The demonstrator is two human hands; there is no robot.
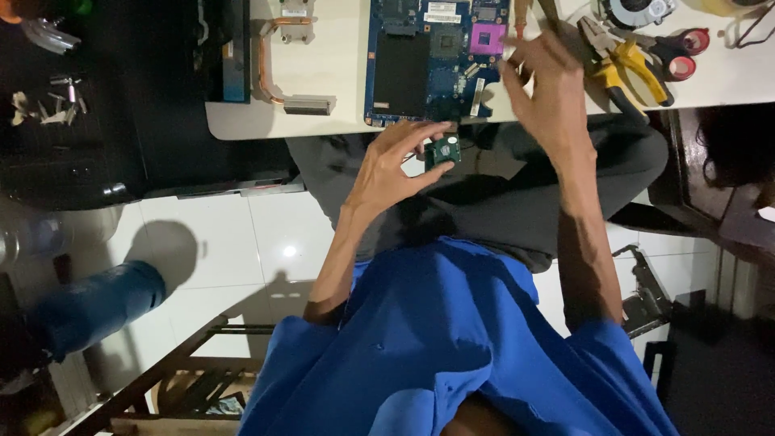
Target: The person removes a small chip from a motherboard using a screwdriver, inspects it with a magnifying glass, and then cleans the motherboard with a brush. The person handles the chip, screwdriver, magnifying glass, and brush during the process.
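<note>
Left hand grip pinched on one square green chip; right hand open, empty, above one blue circuit board.

One head-worn camera looks steeply down past the blue shirt onto the near white table edge.

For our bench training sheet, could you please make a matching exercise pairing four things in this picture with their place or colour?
Things:
1. Small green chip
2. Blue circuit board
3. Yellow-handled pliers
4. Copper heat pipe

Places or colours:
A. On the table, left of the board
B. Held in the left hand
C. Flat on the table, with a pink socket
D. On the table beside red-handled scissors

Pairs: 1-B, 2-C, 3-D, 4-A
</note>
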